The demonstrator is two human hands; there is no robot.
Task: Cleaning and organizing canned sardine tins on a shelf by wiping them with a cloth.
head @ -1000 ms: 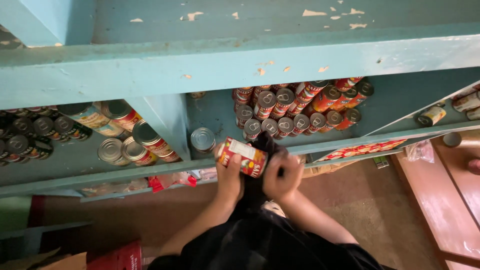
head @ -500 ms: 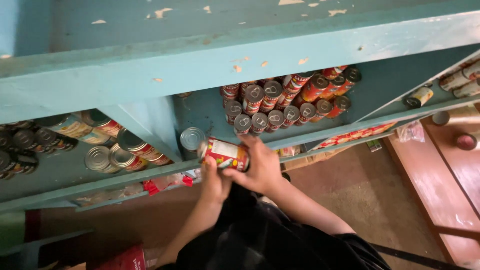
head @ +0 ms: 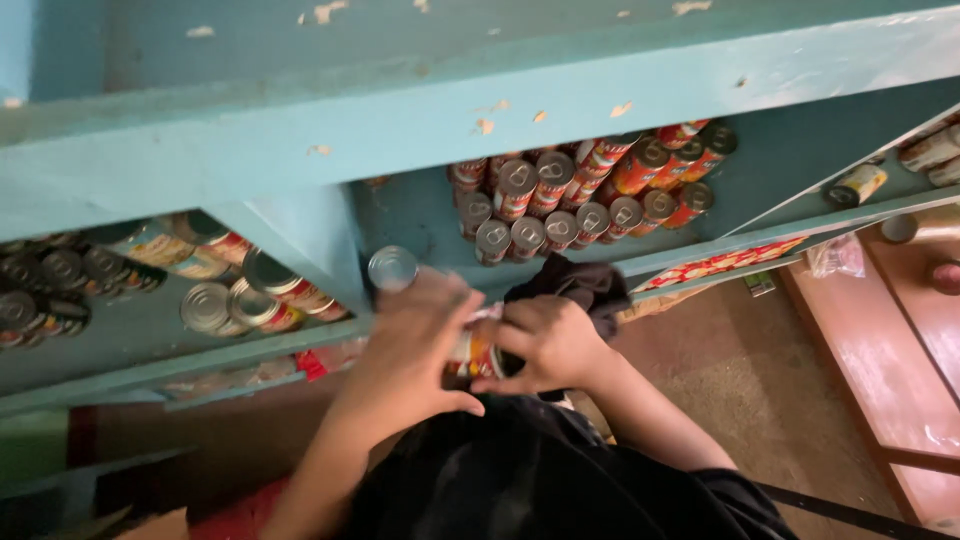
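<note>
Red-and-yellow labelled tin can point(head: 478, 357) now sits lower, drawn off the turquoise wooden shelf point(head: 300, 340) toward the person's chest; the left hand point(head: 415, 345) and right hand point(head: 545, 340) both close around it, cloth between.

Both hands meet low in the middle, just in front of a teal shelf point(head: 420, 120). The left hand point(head: 415, 345) and right hand point(head: 545, 340) wrap a red can point(head: 475, 358) between them, mostly covering it. A lone can point(head: 392, 267) stands just beyond the left hand. Stacked cans point(head: 590, 190) fill the shelf farther right, more cans point(head: 240, 300) lie left.
</note>
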